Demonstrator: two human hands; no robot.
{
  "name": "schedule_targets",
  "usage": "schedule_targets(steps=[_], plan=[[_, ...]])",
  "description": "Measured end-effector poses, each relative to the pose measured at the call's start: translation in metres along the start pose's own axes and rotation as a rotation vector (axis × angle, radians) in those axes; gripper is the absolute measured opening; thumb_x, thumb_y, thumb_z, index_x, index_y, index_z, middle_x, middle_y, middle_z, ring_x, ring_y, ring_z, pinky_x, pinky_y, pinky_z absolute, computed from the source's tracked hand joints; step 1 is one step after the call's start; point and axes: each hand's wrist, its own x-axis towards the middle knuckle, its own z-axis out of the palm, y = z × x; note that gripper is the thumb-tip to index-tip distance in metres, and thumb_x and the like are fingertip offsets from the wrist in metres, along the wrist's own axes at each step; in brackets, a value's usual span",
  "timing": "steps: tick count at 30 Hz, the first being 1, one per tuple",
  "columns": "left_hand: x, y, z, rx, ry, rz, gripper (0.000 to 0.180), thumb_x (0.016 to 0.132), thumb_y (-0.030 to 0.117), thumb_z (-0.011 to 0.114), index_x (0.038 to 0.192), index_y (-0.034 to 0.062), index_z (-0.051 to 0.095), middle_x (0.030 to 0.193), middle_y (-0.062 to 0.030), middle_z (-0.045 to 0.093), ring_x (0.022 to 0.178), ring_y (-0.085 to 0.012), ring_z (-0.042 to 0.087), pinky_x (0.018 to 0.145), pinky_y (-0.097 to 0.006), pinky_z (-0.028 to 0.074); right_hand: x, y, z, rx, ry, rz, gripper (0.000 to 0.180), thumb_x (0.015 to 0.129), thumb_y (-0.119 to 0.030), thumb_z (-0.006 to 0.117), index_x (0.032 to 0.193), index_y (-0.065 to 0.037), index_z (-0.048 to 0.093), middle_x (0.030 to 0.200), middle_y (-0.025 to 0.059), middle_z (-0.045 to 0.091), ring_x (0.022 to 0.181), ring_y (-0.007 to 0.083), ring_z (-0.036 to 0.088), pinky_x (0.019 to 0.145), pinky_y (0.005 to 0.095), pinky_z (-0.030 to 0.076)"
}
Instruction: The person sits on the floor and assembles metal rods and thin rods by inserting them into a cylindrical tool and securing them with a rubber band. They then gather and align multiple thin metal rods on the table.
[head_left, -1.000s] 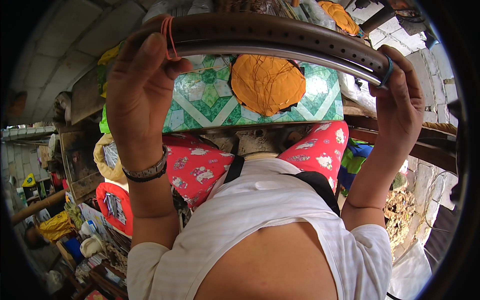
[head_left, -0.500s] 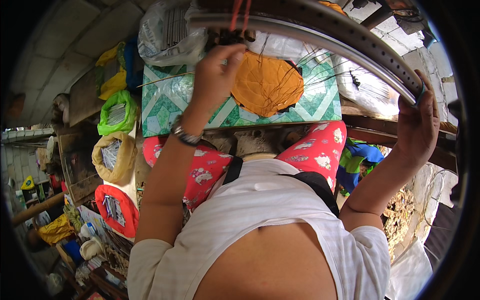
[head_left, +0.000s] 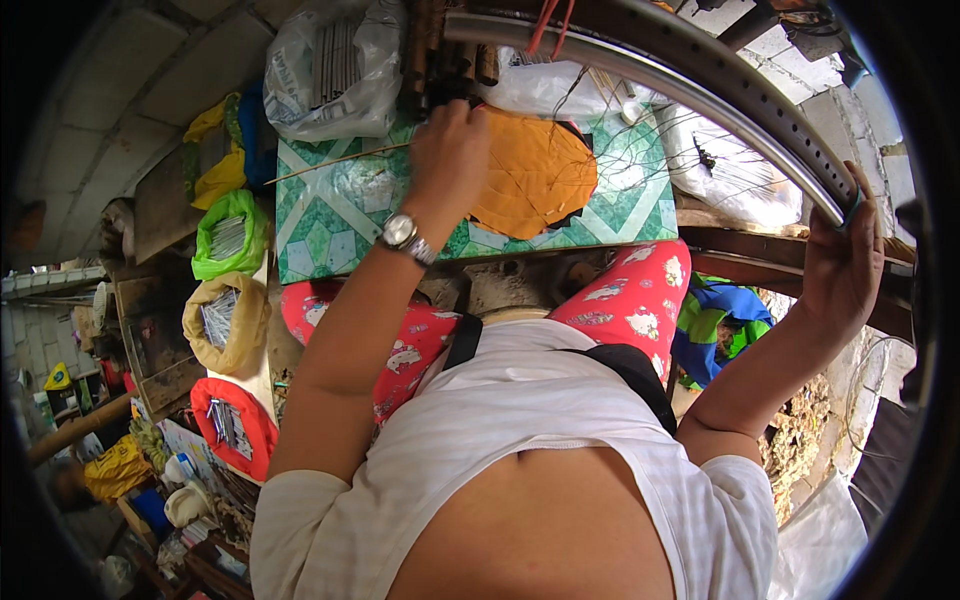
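My left hand, with a watch on its wrist, reaches over the upper left edge of a round orange cloth-like piece. Its fingers are curled down beside dark bits, and what they hold is hidden. Thin dark wires or threads spread over the orange piece's right side. Up at the right, my right hand grips the lower end of a long dark bar with a row of holes. A shiny metal tube runs along that bar, and red cord loops round its upper part.
A green patterned tabletop carries a plastic bag of metal rods, brown tubes, a thin stick and another clear bag. Green, tan and red bags of metal pieces stand at the left.
My left hand has come down and slightly right, from near the bar onto the orange piece's edge. The bar's left end has shifted right, and my right hand still holds its lower end.
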Motion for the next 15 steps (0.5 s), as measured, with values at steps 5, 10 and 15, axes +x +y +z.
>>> schedule_targets(steps=[5,10,15], plan=[[0.004,-0.016,-0.058,-0.698,0.133,-0.124,0.022,0.098,0.016,0.065,0.116,0.0036,0.07,0.098,-0.0117,0.075,0.086,-0.0242,0.073,0.075,-0.037,0.056,0.0,0.004,0.011,-0.078,0.056,-0.002,0.048,0.105,-0.019,0.057,0.138,0.015,0.049,0.123,0.0222,0.065,0.096,0.018,0.068,0.073,0.0275,0.053],[0.089,-0.013,-0.111,-1.669,-0.303,0.534,0.044,0.107,0.031,0.047,0.147,0.0125,0.048,0.151,-0.0176,0.04,0.14,-0.0305,0.038,0.116,-0.047,0.033,-0.006,-0.006,0.03,-0.007,-0.133,0.031,0.052,0.105,-0.023,0.058,0.139,0.014,0.047,0.129,0.0239,0.062,0.097,0.0208,0.069,0.073,0.0297,0.056],[0.07,0.067,-0.132,-1.854,-0.716,0.622,0.068,0.108,0.056,0.017,0.16,0.014,0.026,0.167,-0.0194,0.017,0.156,-0.0364,0.011,0.128,-0.052,0.005,-0.034,-0.024,0.039,-0.129,-0.073,-0.023,0.062,0.101,-0.034,0.062,0.136,0.016,0.047,0.132,0.029,0.053,0.112,0.0288,0.062,0.092,0.0348,0.054]])
